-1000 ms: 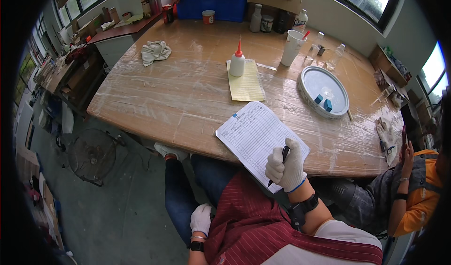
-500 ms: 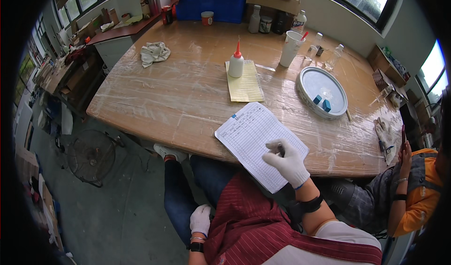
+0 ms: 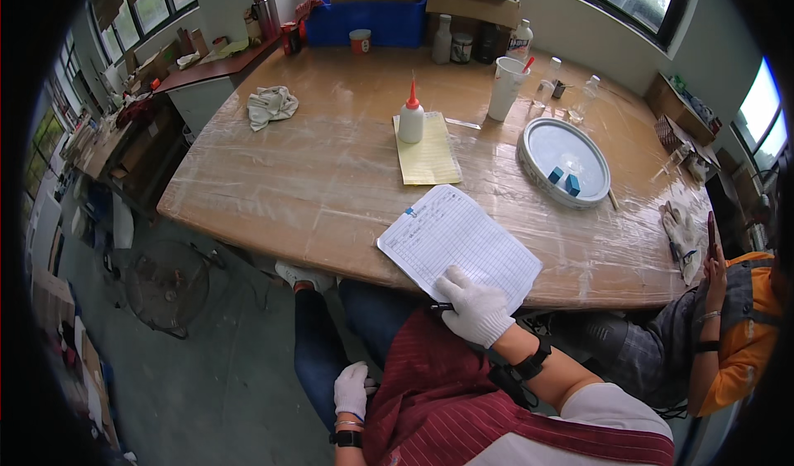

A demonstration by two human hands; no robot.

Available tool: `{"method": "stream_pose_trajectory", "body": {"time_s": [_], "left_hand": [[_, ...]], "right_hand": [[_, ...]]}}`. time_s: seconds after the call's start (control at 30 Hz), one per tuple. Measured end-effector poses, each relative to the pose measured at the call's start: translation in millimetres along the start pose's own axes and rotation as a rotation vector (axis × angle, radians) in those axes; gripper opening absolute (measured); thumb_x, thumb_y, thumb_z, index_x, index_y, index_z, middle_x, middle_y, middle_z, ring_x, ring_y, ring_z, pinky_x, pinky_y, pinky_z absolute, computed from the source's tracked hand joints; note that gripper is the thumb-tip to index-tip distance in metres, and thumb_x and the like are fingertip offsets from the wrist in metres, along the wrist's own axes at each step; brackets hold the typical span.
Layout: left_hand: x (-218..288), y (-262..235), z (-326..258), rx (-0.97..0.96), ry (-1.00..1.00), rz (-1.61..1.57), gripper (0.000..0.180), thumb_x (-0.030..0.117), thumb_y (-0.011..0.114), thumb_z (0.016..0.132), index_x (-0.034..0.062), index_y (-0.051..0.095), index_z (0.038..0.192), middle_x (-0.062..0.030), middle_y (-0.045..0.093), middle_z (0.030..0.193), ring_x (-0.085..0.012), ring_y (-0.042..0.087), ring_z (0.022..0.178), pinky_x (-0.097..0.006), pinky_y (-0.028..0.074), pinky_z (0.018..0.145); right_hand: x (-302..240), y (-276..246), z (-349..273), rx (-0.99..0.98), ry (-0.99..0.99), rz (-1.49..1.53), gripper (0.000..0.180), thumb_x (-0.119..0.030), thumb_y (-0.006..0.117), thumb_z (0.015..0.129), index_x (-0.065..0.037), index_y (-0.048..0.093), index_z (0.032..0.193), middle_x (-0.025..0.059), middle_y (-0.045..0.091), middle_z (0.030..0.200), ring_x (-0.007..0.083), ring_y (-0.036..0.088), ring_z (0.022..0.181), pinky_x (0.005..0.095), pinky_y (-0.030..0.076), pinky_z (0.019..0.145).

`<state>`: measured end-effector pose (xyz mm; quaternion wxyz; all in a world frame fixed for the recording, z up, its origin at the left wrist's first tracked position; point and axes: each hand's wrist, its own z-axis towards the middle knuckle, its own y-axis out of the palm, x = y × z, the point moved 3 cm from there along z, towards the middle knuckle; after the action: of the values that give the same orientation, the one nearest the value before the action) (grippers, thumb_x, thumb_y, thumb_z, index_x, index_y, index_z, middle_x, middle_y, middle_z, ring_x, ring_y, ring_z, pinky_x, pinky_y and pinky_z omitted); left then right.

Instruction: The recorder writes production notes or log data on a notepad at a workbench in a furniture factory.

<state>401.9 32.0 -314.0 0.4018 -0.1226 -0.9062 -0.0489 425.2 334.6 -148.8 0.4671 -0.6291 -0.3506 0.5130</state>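
Resting palm-down on the near edge of the lined sheet of paper (image 3: pixel 457 247), the right hand (image 3: pixel 475 307) wears a white glove, its fingers loosely curled and close together, with the dark tip of a pen (image 3: pixel 440 306) poking out from under it on the left; whether the fingers actually pinch the pen cannot be told. The paper lies tilted at the near edge of the wooden table (image 3: pixel 314 176), partly overhanging it above the person's lap. The left hand (image 3: pixel 354 388), also gloved in white, sits well below the paper on the thigh beside the red apron, fingers gently bent and holding nothing. Beyond the paper lies a yellow pad (image 3: pixel 428 156) with a white glue bottle (image 3: pixel 411 119) with a red tip standing on its far end. To the right of the paper sits a round white tray (image 3: pixel 546 143) holding two small blue blocks (image 3: pixel 564 179). Far beyond and left of the paper lies a crumpled white rag (image 3: pixel 271 105).
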Motion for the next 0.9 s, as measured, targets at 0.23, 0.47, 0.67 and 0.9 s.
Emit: {"method": "stream_pose_trajectory", "body": {"time_s": [0.23, 0.47, 0.67, 0.9], "left_hand": [[88.1, 10.1, -5.9, -0.251, 0.182, -0.104, 0.047, 0.026, 0.060, 0.096, -0.0031, 0.053, 0.133, -0.0145, 0.064, 0.115, -0.0200, 0.065, 0.088, -0.035, 0.057, 0.078], [147.0, 87.9, -21.5, -0.647, 0.234, -0.380, 0.047, 0.027, 0.057, 0.099, -0.0044, 0.049, 0.133, -0.0137, 0.060, 0.122, -0.0226, 0.065, 0.094, -0.035, 0.055, 0.082], [150.2, 92.2, -12.5, -0.329, 0.302, -0.450, 0.036, 0.008, 0.058, 0.092, -0.0098, 0.054, 0.122, -0.0143, 0.064, 0.111, -0.0247, 0.065, 0.096, -0.037, 0.054, 0.082], [137.5, 77.3, -7.3, -0.262, 0.196, -0.808, 0.037, 0.003, 0.052, 0.093, -0.0074, 0.051, 0.129, -0.0171, 0.060, 0.122, -0.0296, 0.062, 0.109, -0.040, 0.051, 0.094]], "right_hand": [[-30.3, -10.3, -13.9, 0.126, -0.246, 0.245, 0.031, -0.012, 0.066, 0.075, -0.012, 0.063, 0.107, 0.0014, 0.063, 0.109, 0.0281, 0.068, 0.088, 0.0409, 0.055, 0.070], [-73.3, -11.4, -11.2, -0.111, -0.323, 0.316, 0.046, -0.011, 0.070, 0.073, -0.014, 0.064, 0.118, 0.0066, 0.066, 0.117, 0.0319, 0.069, 0.089, 0.0411, 0.057, 0.072], [-39.0, -28.4, -8.8, -0.025, -0.101, 0.698, 0.042, -0.010, 0.063, 0.083, -0.005, 0.058, 0.125, 0.0156, 0.064, 0.116, 0.0271, 0.064, 0.106, 0.0341, 0.051, 0.091], [71.6, -22.7, 28.6, 0.183, 0.414, 0.802, 0.038, -0.009, 0.053, 0.086, -0.003, 0.058, 0.123, 0.0172, 0.065, 0.100, 0.0276, 0.066, 0.090, 0.0391, 0.052, 0.077]]}}
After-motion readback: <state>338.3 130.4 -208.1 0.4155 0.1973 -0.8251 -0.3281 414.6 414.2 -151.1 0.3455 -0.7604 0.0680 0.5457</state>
